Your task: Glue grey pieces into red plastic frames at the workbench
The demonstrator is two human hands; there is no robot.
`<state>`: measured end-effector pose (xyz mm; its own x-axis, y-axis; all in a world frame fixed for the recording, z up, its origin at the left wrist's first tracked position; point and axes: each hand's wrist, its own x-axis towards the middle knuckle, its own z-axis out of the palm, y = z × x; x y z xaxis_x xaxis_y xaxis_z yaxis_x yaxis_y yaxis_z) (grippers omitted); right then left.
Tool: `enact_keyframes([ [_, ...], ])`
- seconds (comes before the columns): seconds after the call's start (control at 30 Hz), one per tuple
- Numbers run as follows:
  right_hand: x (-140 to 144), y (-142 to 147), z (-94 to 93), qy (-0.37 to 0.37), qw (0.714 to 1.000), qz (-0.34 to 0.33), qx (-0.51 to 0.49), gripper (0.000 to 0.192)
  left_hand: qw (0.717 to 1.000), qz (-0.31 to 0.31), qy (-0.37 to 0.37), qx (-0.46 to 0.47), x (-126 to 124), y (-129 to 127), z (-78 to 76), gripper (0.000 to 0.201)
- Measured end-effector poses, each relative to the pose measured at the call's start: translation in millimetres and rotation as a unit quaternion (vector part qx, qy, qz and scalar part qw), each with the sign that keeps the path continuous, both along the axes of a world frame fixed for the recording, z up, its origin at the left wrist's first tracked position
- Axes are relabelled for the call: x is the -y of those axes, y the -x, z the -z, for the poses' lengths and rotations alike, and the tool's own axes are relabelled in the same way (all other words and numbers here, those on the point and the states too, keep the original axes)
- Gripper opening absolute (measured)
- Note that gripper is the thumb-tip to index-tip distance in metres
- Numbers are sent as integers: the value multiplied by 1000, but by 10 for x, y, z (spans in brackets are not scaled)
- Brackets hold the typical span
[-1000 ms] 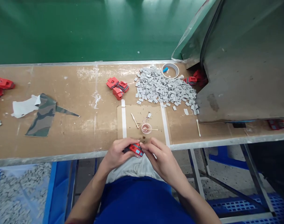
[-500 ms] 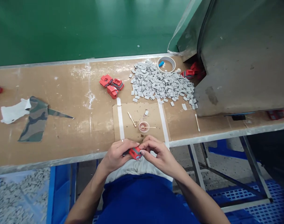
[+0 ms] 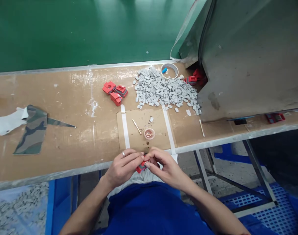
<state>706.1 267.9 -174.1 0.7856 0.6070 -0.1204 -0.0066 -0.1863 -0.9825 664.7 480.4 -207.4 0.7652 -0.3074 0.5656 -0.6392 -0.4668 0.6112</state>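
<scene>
Off to the right, a big dull panel [image 3: 249, 62] loomed over the table [image 3: 73, 147], half hiding some red blocks [image 3: 191, 80] at its edge. A heap of grey tiles [image 3: 163, 89] spilled across the middle, a tape roll [image 3: 170, 78] lying at its back, and three loose red blocks [image 3: 115, 93] sat just left of it. Nearer in, a small cup [image 3: 149, 138] had a thin stick [image 3: 156, 133] across it, with one swab [image 3: 136, 126] beside it.

Textures everywhere: scuffed brown board, flat rectangular tiles, a limp camouflage cloth [image 3: 33, 130], shiny green sheeting [image 3: 78, 32] behind.

And the piece in play, a red block [image 3: 140, 168], was right at the table's near edge, between both hands! The left hand [image 3: 122, 168] was clamped round it; the right hand [image 3: 167, 168] had thumb and fingertips against its end, whether pinching it, impossible to tell. Red and chunky with a grey patch, it was mostly covered by fingers.
</scene>
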Motion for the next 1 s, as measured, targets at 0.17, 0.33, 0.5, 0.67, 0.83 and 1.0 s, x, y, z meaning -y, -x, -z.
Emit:
enact_keyframes([
  [0.17, -66, 120, 66, -110, 989, 31, -90, 34, 991, -71, 112, -30, 130, 82, 4, 44],
  [0.33, -41, 130, 51, -114, 989, 74, -62, 28, 958, -25, 212, -189, 219, 122, -78, 34],
  [0.5, 27, 70, 3, -70, 994, 85, 24, 34, 931, -44, 251, -262, 199, 83, -241, 15],
  [0.67, 17, 30, -33, -77, 992, 77, 64, 36, 926, -63, 269, -259, 214, -7, -337, 5],
  [0.83, 41, -19, -76, -59, 990, 54, 117, 34, 928, -63, 259, -259, 214, -40, -379, 3],
  [1.0, 28, -63, -48, -75, 984, 45, 154, 34, 929, -68, 242, -270, 150, -42, -423, 3],
])
